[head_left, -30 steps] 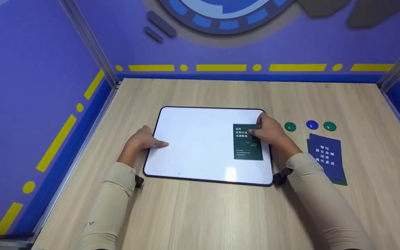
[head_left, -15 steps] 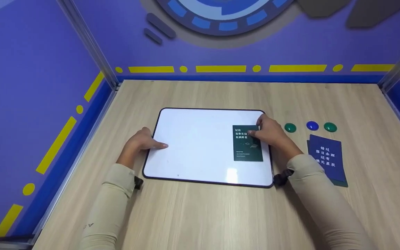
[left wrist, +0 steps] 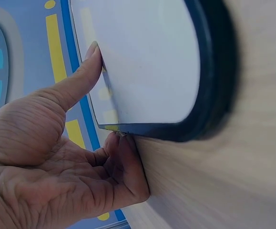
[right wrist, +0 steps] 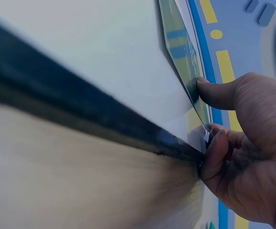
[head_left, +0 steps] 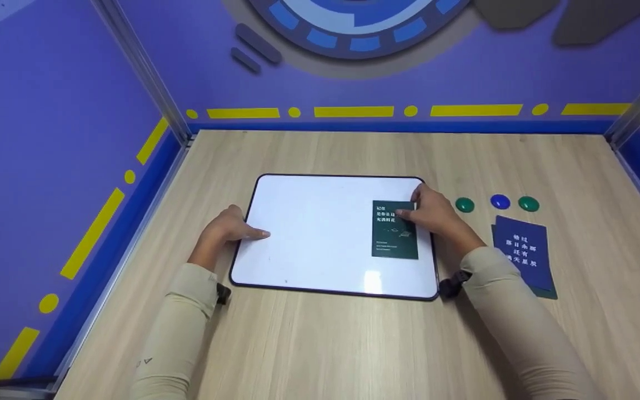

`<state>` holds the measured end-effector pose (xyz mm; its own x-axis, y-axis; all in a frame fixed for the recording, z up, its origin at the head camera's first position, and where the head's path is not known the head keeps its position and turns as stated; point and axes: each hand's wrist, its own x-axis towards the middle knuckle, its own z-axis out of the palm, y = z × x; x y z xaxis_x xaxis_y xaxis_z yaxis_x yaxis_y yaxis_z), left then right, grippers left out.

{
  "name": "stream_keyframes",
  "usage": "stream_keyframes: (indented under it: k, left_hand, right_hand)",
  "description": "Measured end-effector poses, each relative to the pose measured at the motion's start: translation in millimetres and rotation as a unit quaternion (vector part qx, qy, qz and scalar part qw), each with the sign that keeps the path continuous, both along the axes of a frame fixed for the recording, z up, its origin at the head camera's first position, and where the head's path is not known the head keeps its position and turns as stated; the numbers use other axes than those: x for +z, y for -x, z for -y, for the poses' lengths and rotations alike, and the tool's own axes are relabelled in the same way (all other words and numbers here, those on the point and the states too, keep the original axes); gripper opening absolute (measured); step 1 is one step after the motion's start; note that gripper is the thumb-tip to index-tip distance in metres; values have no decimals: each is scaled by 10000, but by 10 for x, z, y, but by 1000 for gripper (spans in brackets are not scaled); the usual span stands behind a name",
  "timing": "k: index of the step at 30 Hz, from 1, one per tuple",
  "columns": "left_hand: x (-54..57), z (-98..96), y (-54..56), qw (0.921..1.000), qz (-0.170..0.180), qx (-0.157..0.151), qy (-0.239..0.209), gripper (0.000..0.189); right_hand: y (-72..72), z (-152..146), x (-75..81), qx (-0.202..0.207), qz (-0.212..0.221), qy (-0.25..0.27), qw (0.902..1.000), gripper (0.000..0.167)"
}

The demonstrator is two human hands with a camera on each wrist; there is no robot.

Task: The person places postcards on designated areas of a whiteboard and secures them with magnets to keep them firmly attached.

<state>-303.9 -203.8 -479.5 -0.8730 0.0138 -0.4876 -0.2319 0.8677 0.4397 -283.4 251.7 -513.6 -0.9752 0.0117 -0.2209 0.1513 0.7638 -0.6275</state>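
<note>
A whiteboard (head_left: 309, 233) with a black frame lies flat on the table. My left hand (head_left: 227, 226) grips its left edge, thumb on the white surface and curled fingers against the frame, as the left wrist view shows. Near the board's right side lies a dark green card (head_left: 392, 244) with white print. My right hand (head_left: 435, 212) pinches this card by its upper right part, thumb on its face. In the right wrist view the card (right wrist: 179, 47) stands slightly bowed off the board, and the fingers curl right beside the black frame.
Right of the board, two green magnets (head_left: 465, 205) and one blue magnet (head_left: 500, 201) sit in a row on the wooden table (head_left: 320, 350). Below them a blue card (head_left: 523, 255) overlaps another green card (head_left: 545, 293). Purple panels (head_left: 48, 139) wall the table in.
The green card under my right hand has shifted very slightly left on the whiteboard. Both hands otherwise keep their places.
</note>
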Motion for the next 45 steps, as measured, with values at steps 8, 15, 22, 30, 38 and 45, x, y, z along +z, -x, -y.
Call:
stream_keyframes:
  k: [8, 15, 22, 30, 38, 45]
  left_hand:
    - [-1, 2, -2, 10000, -38, -73, 55, 113]
    - [-19, 16, 11, 9999, -36, -91, 39, 114]
    - [-11, 12, -7, 10000, -24, 12, -50, 111]
    - [7, 4, -18, 9999, 37, 31, -108, 113]
    - [-55, -33, 5, 9998, -62, -85, -139, 111]
    - [-65, 6, -29, 9996, -195, -188, -106, 114]
  right_hand:
    - [-21, -31, -19, 29, -16, 178, 9998, 56]
    - [-43, 8, 6, -11, 7, 128, 9999, 54]
    - [-79, 12, 53, 7, 86, 81, 9999, 55]
    - [-210, -136, 197, -147, 247, 258, 9993, 60]
    - [-522, -705, 306, -445, -593, 142, 9971, 57]
    - [-749, -1283, 287, -941, -1529, 362, 9831, 58]
